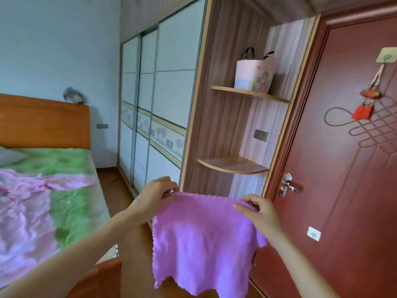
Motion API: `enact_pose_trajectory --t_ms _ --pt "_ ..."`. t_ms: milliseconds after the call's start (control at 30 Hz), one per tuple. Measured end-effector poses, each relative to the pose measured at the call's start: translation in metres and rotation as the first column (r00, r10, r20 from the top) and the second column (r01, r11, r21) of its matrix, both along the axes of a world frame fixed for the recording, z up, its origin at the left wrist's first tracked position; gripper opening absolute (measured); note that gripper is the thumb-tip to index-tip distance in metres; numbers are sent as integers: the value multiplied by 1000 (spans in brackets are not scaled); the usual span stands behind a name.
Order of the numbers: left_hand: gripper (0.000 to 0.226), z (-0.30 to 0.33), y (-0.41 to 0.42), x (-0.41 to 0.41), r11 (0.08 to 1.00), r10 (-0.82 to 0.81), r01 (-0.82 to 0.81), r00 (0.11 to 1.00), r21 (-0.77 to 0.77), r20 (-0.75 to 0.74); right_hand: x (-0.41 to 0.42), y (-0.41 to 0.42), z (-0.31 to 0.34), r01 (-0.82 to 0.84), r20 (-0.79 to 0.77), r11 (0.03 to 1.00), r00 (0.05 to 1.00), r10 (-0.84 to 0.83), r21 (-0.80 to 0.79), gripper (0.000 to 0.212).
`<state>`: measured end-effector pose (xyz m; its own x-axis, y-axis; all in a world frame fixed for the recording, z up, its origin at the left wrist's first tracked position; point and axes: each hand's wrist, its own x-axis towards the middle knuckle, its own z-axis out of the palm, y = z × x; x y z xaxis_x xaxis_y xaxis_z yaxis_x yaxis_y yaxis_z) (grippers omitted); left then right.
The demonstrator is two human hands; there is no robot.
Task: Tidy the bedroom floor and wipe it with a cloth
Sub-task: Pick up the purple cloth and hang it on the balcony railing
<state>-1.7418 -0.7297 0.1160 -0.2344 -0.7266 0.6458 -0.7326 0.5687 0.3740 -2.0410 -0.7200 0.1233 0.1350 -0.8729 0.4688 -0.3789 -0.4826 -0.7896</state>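
Head: fluffy (scalloped) purple cloth [206, 239]

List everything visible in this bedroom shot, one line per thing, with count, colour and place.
fluffy purple cloth: one, purple, held up by its top corners in front of the wardrobe
wooden bed: one, orange-brown headboard, left
green bedsheet: one, green, on the bed
pink crumpled blanket: one, pink, on the sheet
sliding-door wardrobe: one, white panels, centre
curved corner shelves: two, light wood, beside the wardrobe
pink gift bag: one, pink, on the upper shelf
dark red door: one, red, right, with a silver handle
red hanging ornament: one, red, on the door
left hand: pinches the cloth's left corner
right hand: pinches the right corner
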Motion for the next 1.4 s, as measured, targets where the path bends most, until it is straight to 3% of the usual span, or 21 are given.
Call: enact_pose_trajectory --t_ms 100,267,533,733,967,1200,1400 --pt "14 10 35 23 997 70 -69 997 24 -45 27 1 11 -119 -34 993 992 118 -24 13" --pt "43 22 96 65 970 241 -241 967 13 -78 80 17 28 -312 -15 949 950 312 -49 10" --pt "36 31 208 138 842 537 -539 838 1 -101 191 50 41 -508 -112 854 861 497 -111 13" --pt "40 25 311 204 708 705 -704 704 47 -82 294 105 33 -624 -135 767 781 610 -148 3" --pt "46 18 439 290 551 833 -830 543 85 -104 426 193 18 -772 -130 620 635 761 -142 8" --pt "6 26 570 364 360 932 -930 355 77 -74 550 299 23 -870 -96 482 491 866 -108 6" --pt "9 27 669 414 231 966 -967 214 107 -146 638 391 28 -927 -62 361 368 928 -97 21"
